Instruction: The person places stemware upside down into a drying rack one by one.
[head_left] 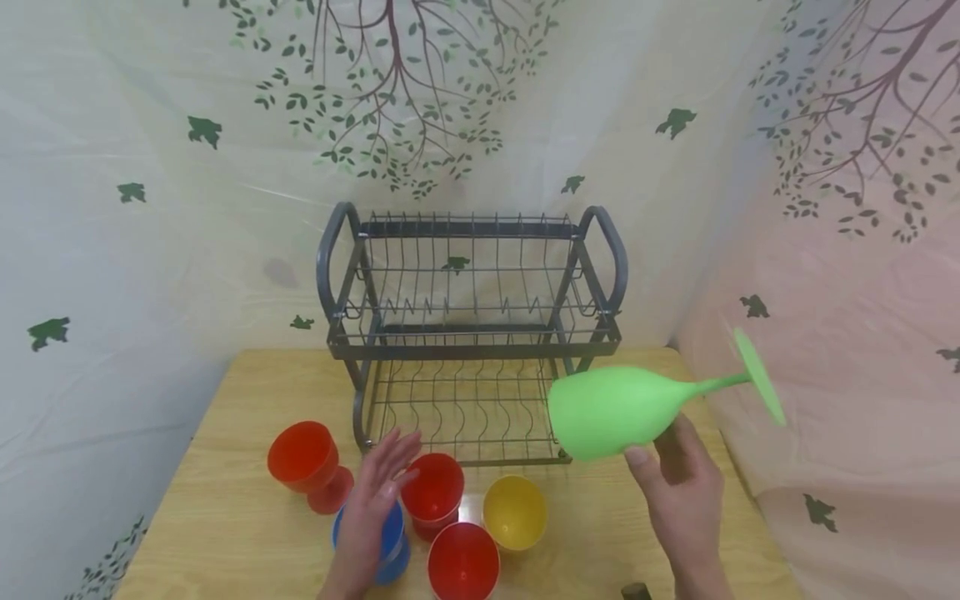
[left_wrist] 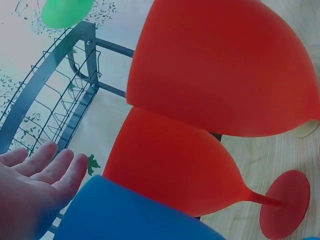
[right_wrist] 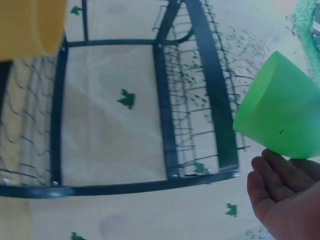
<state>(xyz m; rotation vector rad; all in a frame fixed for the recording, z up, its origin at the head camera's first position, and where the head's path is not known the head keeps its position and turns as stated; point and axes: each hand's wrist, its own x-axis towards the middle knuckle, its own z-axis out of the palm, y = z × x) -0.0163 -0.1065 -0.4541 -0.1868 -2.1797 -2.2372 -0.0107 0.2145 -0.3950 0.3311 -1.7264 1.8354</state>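
Note:
In the head view my right hand (head_left: pixel 686 492) holds a green plastic wine glass (head_left: pixel 615 412) by its bowl, thumb on the near side. The glass lies sideways in the air, its mouth toward the left and its foot toward the right. My left hand (head_left: pixel 371 504), fingers extended and holding nothing, is over a blue goblet (head_left: pixel 393 533) and partly covers it. Beside it stand a red goblet (head_left: pixel 433 487) and another red goblet (head_left: pixel 463 562). In the left wrist view, the fingers (left_wrist: pixel 47 167) are spread near the blue goblet (left_wrist: pixel 130 212).
A two-tier black dish rack (head_left: pixel 472 350) stands at the back of the wooden table (head_left: pixel 225 467). A third red goblet (head_left: pixel 303 458) is at the left, a yellow goblet (head_left: pixel 515 512) in front of the rack. A small dark object (head_left: pixel 636 591) shows at the bottom edge.

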